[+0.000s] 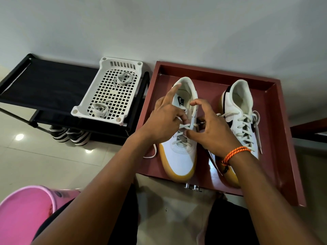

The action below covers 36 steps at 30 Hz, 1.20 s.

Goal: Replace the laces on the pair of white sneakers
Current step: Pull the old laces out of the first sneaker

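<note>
Left sneaker (178, 154) in red tray (276, 131), under both hands. Left hand (164, 121) pinches lace (184, 127), index extended. Right hand (212, 128) apparently pinching same lace; grip partly hidden.

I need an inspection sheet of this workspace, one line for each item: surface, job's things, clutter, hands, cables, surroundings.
Surface: red-brown tray with raised rim, holding both sneakers.
Job's things: left sneaker partly laced, lace end trailing over the tray edge; right sneaker laced to the top; two lace bundles in white basket.
Clutter: pink bucket near the left arm; striped shoes under the black rack.
Hands: left hand pinches the lace at the left sneaker's eyelets, index finger raised; right hand is at the same lacing, its grip hidden; orange wristband.
Cables: nothing seen.
Surroundings: pale wall, glossy tiled floor.
</note>
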{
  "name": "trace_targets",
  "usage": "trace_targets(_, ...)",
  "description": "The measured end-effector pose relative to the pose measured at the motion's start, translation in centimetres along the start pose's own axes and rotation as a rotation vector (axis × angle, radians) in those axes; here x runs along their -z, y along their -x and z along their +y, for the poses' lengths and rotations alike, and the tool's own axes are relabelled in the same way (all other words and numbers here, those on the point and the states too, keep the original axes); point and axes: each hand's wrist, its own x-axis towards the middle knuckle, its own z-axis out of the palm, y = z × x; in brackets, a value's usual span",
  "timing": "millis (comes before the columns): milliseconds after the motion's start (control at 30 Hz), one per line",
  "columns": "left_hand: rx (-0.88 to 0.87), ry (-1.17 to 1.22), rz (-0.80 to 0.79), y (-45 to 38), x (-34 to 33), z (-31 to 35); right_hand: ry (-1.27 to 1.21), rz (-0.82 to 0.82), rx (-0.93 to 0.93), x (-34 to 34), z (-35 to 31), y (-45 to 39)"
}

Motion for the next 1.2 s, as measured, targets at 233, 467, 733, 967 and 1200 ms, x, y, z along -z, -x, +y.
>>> trace_targets(233, -0.003, 0.202, 0.095, -0.7, -0.9, -0.8, 0.013, -0.008, -0.005, 0.2, 0.1, -0.1)
trace_targets(467, -0.019, 0.298, 0.169, -0.3, -0.2, -1.4, -0.025, 0.007, 0.003, 0.1, 0.3, -0.2)
trace_targets(733, -0.079, -0.084, 0.143, 0.3, -0.9, -0.6, -0.023, 0.023, 0.019, -0.2, 0.3, -0.1)
trace_targets(967, -0.095, -0.094, 0.163, -0.3, -1.8, -0.7, -0.026, 0.009, 0.014, 0.0, 0.6, -0.2)
trace_targets(1200, -0.079, -0.063, 0.338, -0.1, 0.1, -0.7, -0.01, 0.018, 0.0, 0.0, 0.3, -0.1)
